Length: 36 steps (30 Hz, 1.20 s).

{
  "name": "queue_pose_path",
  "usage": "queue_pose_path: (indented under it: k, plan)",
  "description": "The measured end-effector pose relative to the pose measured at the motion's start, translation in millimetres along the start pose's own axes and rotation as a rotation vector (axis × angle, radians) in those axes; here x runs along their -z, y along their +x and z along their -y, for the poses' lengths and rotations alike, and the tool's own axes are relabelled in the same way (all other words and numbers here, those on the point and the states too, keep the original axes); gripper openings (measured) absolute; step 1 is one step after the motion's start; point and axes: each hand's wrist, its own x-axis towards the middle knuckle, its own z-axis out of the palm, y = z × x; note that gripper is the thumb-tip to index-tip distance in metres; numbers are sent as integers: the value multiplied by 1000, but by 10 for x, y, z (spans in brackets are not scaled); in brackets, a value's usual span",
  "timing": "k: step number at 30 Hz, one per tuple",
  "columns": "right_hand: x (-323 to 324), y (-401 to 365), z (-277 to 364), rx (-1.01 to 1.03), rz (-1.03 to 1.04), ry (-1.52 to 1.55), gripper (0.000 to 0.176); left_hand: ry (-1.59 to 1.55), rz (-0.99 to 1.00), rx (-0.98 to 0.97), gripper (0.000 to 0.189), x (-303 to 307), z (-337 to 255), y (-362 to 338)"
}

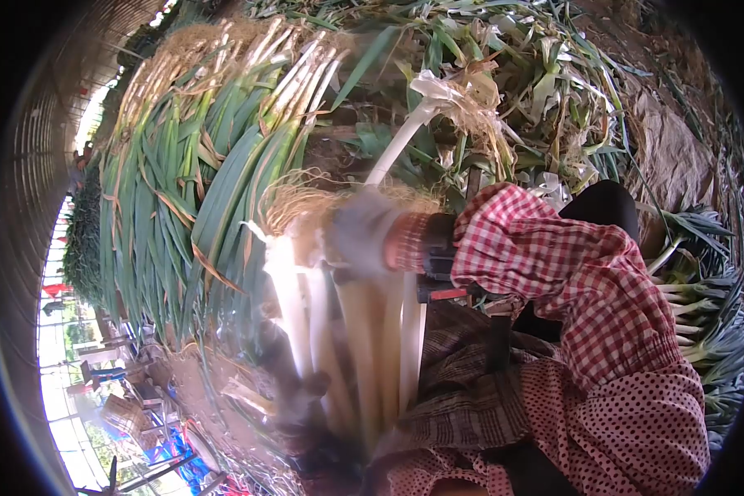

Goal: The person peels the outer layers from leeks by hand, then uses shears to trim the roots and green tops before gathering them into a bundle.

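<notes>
— While blur smears the right hand (360, 236), can you still read its grip?
— Yes. Gloved, in a red checked sleeve (554, 264), it is clasped over the root end of the leek bundle (364, 347). The bundle's white shafts run down across the plaid lap (463, 388).
— And the left hand (306, 405)?
— It is a dark blurred shape touching the shafts at the bundle's lower end. I cannot tell whether it is clenched.
— What hems them in?
— A stacked pile of leeks (198, 165) lies just beside the bundle, toward the frame's left. Above the right hand, a single leek (397, 145) slants up into a heap of trimmings (537, 74). More cut leeks (703, 306) lie at the frame's right edge, well apart.
— Any open room?
— Only a strip of brown ground (211, 376) between the pile and the lap.
</notes>
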Motion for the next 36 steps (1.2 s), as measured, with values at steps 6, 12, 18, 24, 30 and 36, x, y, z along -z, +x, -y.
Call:
queue_pose_path:
  k: [6, 12, 18, 24, 30, 36]
  plan:
    - [-235, 18, 61, -17, -83, 143, 31, 100, 99, -16, 93, 83, -22, 23]
    - [-279, 299, -675, -237, -135, -287, 23, 124, 97, -43, 95, 245, 326, 126]
    - [-168, -410, -778, 199, -665, -10, 24, -19, 121, 10, 92, 45, 76, 100]
    - [-510, -323, -710, -70, -555, -356, 27, 161, 175, 38, 80, 79, 103, 171]
    - [58, -443, -634, -222, -316, -165, 25, 370, 144, 53, 59, -125, -68, 156]
    - [-254, -768, -364, 28, -448, -57, 24, 312, 134, 98, 55, -194, -146, 125]
